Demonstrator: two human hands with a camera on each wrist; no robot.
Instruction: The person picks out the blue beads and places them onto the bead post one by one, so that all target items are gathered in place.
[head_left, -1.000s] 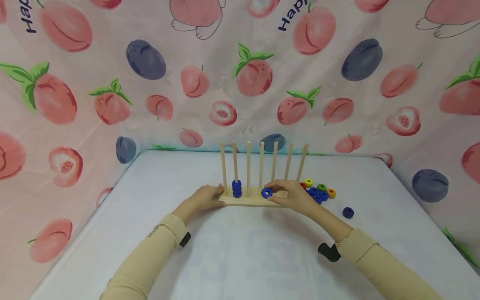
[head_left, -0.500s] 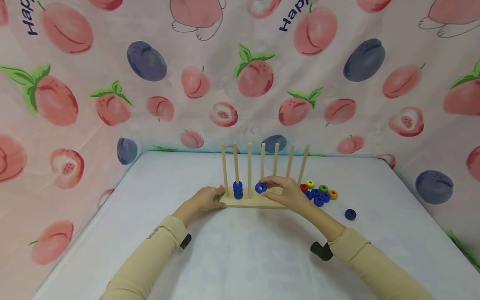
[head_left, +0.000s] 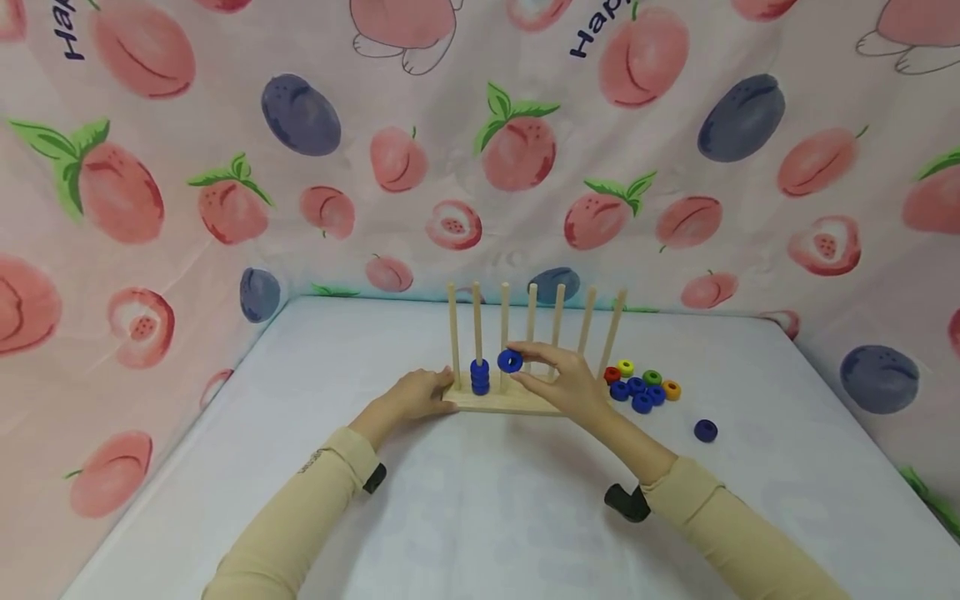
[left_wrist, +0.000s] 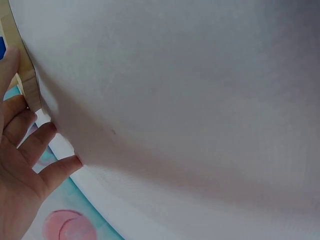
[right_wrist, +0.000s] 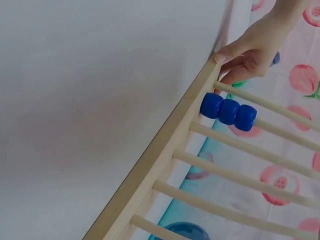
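A wooden peg rack (head_left: 498,402) with several upright pegs stands on the table. My left hand (head_left: 411,396) holds its left end, the thumb on the front of the base; the left wrist view shows the hand (left_wrist: 25,150) with its other fingers spread past the end. Three blue beads (right_wrist: 229,111) are stacked on the second peg from the left. Between thumb and index finger my right hand (head_left: 564,383) pinches another blue bead (head_left: 510,361), hole facing the head camera. It is raised in front of the third peg, level with the top of the stack.
Right of the rack lies a loose group of beads: several blue beads (head_left: 642,402), a red bead (head_left: 612,375), a yellow bead (head_left: 626,367), a green bead (head_left: 652,377) and an orange bead (head_left: 672,390). A dark blue bead (head_left: 706,431) lies apart, nearer the front. Fruit-print cloth (head_left: 450,167) hangs behind.
My right hand has carried the pinched blue bead left and upward, from near the fourth peg to the third. The left hand stays on the rack's end. The view has shifted slightly.
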